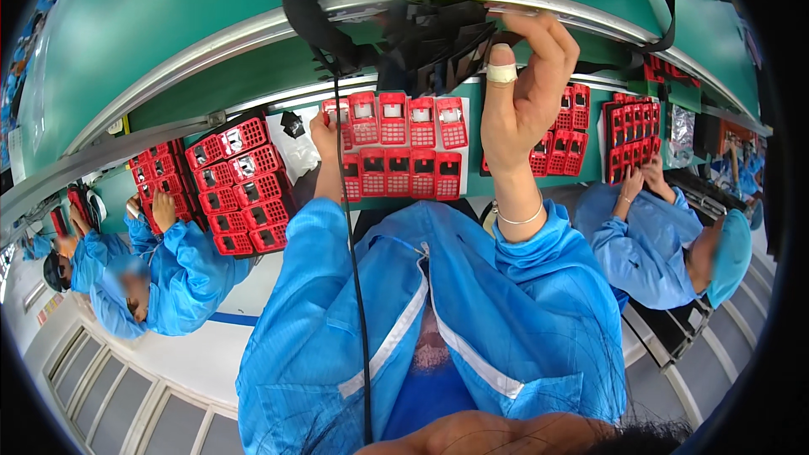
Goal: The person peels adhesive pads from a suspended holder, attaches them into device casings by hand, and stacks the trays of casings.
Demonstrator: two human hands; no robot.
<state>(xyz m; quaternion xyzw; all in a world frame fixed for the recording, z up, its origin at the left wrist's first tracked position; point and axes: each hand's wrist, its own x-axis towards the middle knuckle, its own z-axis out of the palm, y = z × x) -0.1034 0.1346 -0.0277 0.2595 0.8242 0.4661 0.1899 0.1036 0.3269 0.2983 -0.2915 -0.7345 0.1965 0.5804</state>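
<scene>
My left hand is closed at the left edge of a white sheet, its fingers on a red plastic housing at the upper left. Two rows of similar red housings with keypad grids and window openings lie on that sheet before me. Raised higher, to the right of the sheet, is my right hand, a pale wrap round its thumb. Its fingers bend beside a pile of thin black pieces, with the thumb apart from them. I see nothing held in it.
A metal rail crosses the green bench beyond my hands. A black cable hangs down across the view. More red housings stand in groups to the left and right. Co-workers in blue sit on both sides.
</scene>
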